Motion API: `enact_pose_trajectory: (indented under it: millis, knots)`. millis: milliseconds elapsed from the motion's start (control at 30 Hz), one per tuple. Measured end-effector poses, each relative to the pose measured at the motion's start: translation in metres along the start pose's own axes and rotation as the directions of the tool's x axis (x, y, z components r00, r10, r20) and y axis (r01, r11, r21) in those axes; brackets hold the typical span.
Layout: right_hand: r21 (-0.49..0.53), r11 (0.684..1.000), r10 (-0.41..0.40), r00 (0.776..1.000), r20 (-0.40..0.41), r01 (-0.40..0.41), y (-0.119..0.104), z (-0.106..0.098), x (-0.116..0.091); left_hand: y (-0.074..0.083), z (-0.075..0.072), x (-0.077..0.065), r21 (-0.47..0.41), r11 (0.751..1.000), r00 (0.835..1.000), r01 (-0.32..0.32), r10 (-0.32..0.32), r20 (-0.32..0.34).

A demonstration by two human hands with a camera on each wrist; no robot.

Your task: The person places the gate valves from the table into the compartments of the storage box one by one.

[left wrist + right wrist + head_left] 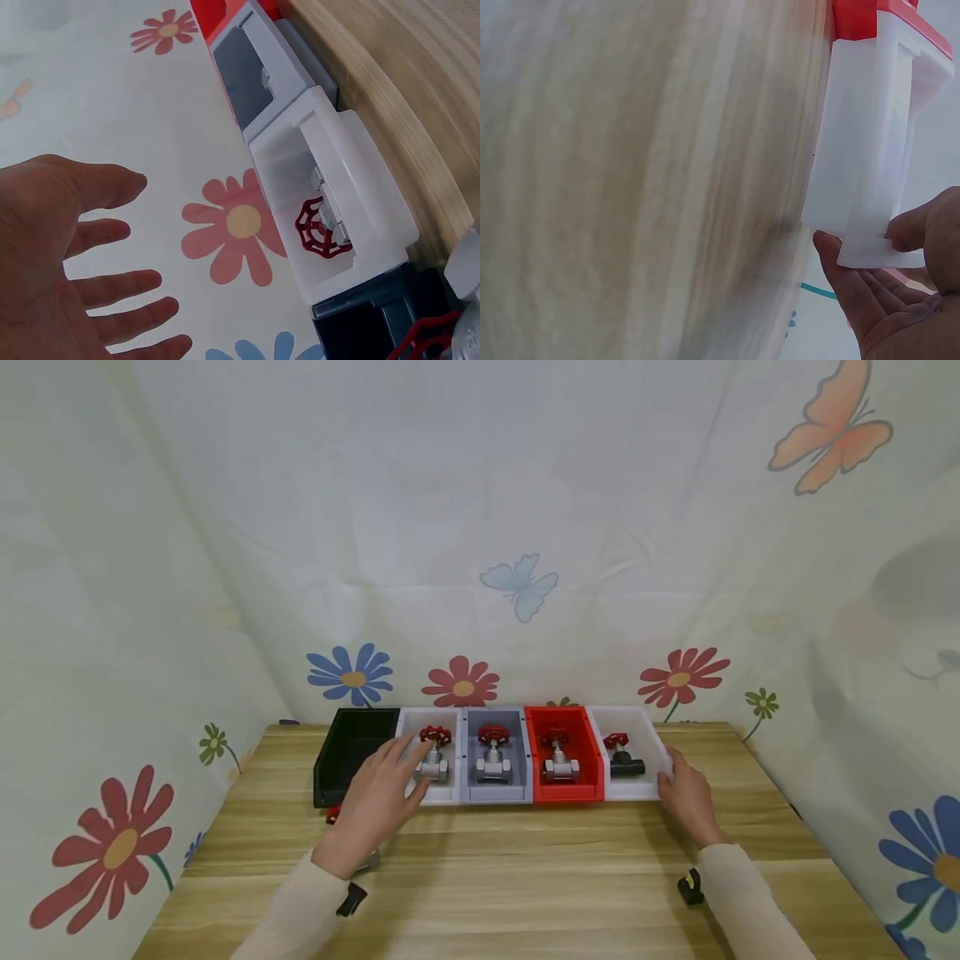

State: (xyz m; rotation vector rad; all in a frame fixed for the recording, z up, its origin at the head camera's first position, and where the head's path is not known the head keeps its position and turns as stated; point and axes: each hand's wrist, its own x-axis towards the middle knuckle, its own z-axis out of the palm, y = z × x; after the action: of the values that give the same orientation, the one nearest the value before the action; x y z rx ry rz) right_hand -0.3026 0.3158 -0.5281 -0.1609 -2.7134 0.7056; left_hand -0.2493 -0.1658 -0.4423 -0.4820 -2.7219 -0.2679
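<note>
My left hand (378, 797), fingers spread, hovers over the black bin (360, 739) and the left white bin (408, 722), holding nothing. In that white bin stands a metal valve with a red handwheel (322, 229). Similar valves sit in the grey bin (498, 795) and the red bin (567, 793). My right hand (688, 797) grips the outer side wall of the right white bin (847, 142), thumb (909, 229) inside the edge and fingers outside. This bin holds a black-bodied valve (627, 767) with a red handle.
Another valve, with a red handwheel (427, 337), lies in front of the black bin, mostly hidden behind my left hand in the head view. The bins stand side by side along the back of the wooden table (525, 885), before a flowered curtain (420, 510).
</note>
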Motion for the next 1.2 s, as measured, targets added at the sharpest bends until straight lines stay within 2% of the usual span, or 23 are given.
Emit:
enact_pose_trajectory:
  millis: [233, 533, 667, 867, 1200]
  knots:
    - [0.001, 1.000, 0.003, 1.000, -0.020, -0.003, 0.000, 0.002, 0.000, -0.002, -0.007, -0.013, 0.037, 0.999, 0.998, -0.040, 0.041, -0.036]
    - [0.012, 1.000, 0.014, 1.000, -0.018, -0.014, 0.000, 0.004, 0.001, -0.007, -0.016, -0.028, 0.052, 0.998, 0.999, -0.021, 0.023, -0.031]
    - [0.016, 1.000, 0.014, 1.000, -0.018, -0.014, 0.000, 0.004, 0.001, -0.010, -0.017, -0.034, 0.057, 0.998, 0.999, -0.032, 0.034, -0.026]
    - [0.017, 1.000, 0.013, 1.000, -0.011, -0.012, -0.001, 0.004, 0.000, -0.016, -0.017, -0.044, 0.079, 0.995, 0.995, -0.061, 0.067, -0.071]
    - [0.027, 0.999, 0.019, 1.000, -0.007, -0.019, 0.000, 0.002, 0.000, -0.019, -0.019, -0.058, 0.068, 0.998, 1.000, -0.001, 0.002, -0.016]
